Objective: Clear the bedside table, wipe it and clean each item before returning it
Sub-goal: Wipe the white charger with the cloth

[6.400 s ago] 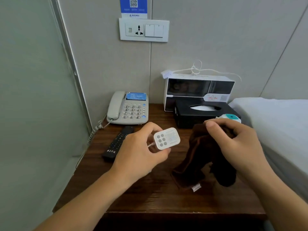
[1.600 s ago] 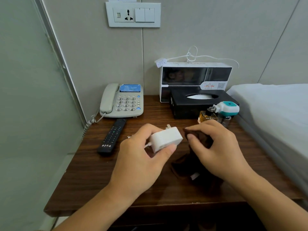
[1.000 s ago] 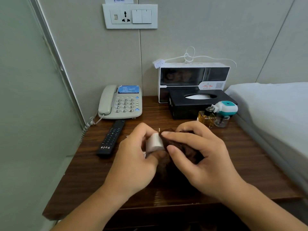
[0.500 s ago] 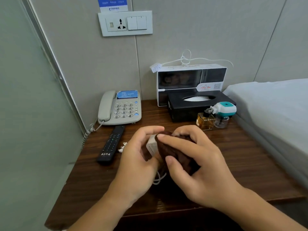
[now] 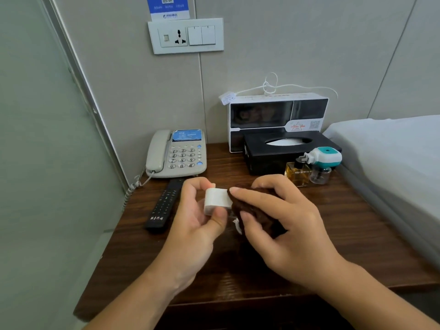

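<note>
Above the dark wooden bedside table (image 5: 357, 236), in front of the grey corded telephone (image 5: 177, 154), the left hand (image 5: 195, 225) pinches a small white plastic charger block (image 5: 217, 201). The right hand (image 5: 281, 225) presses a bunched dark brown cloth (image 5: 252, 210) against the block's side.
</note>
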`<state>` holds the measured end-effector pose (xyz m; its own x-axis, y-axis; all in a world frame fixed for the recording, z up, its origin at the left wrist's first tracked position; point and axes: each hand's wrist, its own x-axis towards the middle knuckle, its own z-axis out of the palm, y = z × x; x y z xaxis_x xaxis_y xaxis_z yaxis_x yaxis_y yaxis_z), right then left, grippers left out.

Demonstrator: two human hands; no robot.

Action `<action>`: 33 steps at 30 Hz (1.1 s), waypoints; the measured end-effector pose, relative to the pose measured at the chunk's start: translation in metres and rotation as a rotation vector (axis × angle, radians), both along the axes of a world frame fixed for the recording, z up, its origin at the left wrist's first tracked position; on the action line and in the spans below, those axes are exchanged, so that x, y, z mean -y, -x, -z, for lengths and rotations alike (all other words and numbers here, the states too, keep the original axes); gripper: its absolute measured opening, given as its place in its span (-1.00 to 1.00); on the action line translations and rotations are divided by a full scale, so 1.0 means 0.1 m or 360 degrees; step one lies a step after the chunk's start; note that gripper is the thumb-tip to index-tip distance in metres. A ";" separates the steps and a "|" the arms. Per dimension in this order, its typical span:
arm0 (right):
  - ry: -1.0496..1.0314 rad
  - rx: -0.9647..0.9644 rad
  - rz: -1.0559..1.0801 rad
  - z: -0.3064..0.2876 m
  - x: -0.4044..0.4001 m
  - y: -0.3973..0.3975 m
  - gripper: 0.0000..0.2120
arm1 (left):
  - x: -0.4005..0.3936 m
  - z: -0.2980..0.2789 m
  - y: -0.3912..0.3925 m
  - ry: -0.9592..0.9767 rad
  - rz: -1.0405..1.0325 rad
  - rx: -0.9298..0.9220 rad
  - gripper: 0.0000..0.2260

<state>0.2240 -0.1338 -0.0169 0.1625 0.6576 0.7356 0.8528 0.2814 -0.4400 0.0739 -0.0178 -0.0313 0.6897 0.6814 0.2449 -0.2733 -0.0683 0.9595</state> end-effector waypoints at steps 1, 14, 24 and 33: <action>0.0045 0.0032 -0.0003 0.03 0.01 0.00 -0.63 | 0.00 0.01 0.00 -0.0026 -0.0015 -0.0005 -0.69; 0.0309 -0.0158 0.0071 0.04 -0.03 -0.18 -0.72 | -0.05 -0.07 -0.02 0.0277 -0.0155 0.0130 -0.74; 0.0349 -0.0186 0.0111 0.02 0.00 -0.19 -0.74 | -0.20 -0.16 0.10 0.0706 0.0026 0.0160 -0.62; 0.0526 -0.0152 0.0196 0.00 0.01 -0.27 -0.72 | -0.13 -0.14 0.20 -0.0744 -0.0331 -0.0856 -0.47</action>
<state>0.2507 -0.1352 -0.0171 0.3134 0.8285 0.4642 0.8220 0.0082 -0.5695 0.0536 -0.0049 -0.0176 0.6644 0.7183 0.2062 0.2894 -0.5017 0.8152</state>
